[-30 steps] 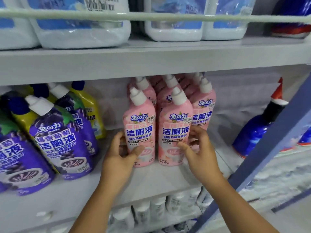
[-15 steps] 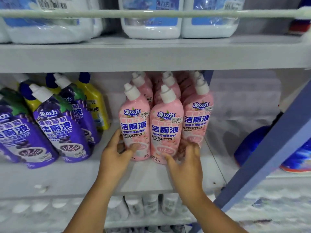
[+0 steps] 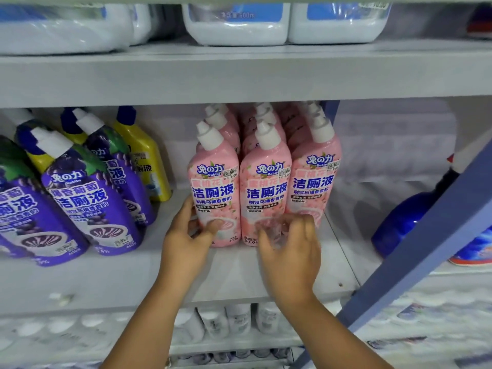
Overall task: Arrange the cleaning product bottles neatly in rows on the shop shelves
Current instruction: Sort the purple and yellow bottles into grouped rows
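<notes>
- Bottles: three pink bottles stand in the front row on the middle shelf (image 3: pixel 239 272), more pink rows behind them.
- left hand (image 3: pixel 183 243) wraps the base of the left pink bottle (image 3: pixel 214 187): thumb across its front, fingers round its outer side, so gripping.
- right hand (image 3: pixel 290 249) sits at the base of the middle pink bottle (image 3: pixel 265 193). Fingers curled but motion-blurred (pinching or just touching, cannot tell).
- right pink bottle (image 3: pixel 314 179) stands set back from the other two, just past the right fingertips, away from the person.
- Key relation: all long axes upright, bottles directly ahead of the fingers. Right hand is nearer the set-back one.
- My read: front row needs levelling. Pull that one forward, or push the other two back.
- purple bottles (image 3: pixel 87 198) off past the left fingers lean, untouched.
</notes>
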A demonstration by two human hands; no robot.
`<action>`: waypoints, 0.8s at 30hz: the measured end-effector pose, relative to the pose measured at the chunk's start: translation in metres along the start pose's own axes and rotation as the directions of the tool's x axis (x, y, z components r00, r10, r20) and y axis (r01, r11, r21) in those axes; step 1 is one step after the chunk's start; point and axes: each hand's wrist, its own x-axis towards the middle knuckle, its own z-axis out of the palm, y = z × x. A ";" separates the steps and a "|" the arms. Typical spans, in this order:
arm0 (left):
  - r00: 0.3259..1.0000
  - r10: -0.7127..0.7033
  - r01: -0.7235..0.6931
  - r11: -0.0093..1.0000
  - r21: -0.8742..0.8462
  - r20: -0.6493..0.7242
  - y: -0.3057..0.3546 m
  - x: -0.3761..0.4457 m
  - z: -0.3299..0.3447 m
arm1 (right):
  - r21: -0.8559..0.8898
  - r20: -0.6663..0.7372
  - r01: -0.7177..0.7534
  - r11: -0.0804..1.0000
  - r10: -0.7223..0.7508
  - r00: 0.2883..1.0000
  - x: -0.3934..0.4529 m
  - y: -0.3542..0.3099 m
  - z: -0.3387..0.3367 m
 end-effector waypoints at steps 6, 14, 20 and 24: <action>1.000 0.019 -0.019 1.000 0.018 0.003 -0.005 0.007 0.000 | -0.044 -0.078 0.166 0.985 -0.169 0.982 0.040 -0.029 0.002; 0.998 0.036 -0.037 0.999 0.028 0.049 -0.013 0.016 -0.005 | -0.182 -0.081 0.154 0.971 -0.171 0.982 0.042 -0.028 0.009; 0.992 0.033 -0.033 0.999 -0.003 0.123 -0.012 0.020 -0.011 | -0.160 -0.103 0.165 0.973 -0.183 0.978 0.040 -0.020 0.019; 0.990 0.029 -0.022 0.999 -0.047 0.140 -0.013 0.018 -0.009 | -0.090 -0.028 0.105 0.990 -0.107 0.994 0.022 -0.004 0.004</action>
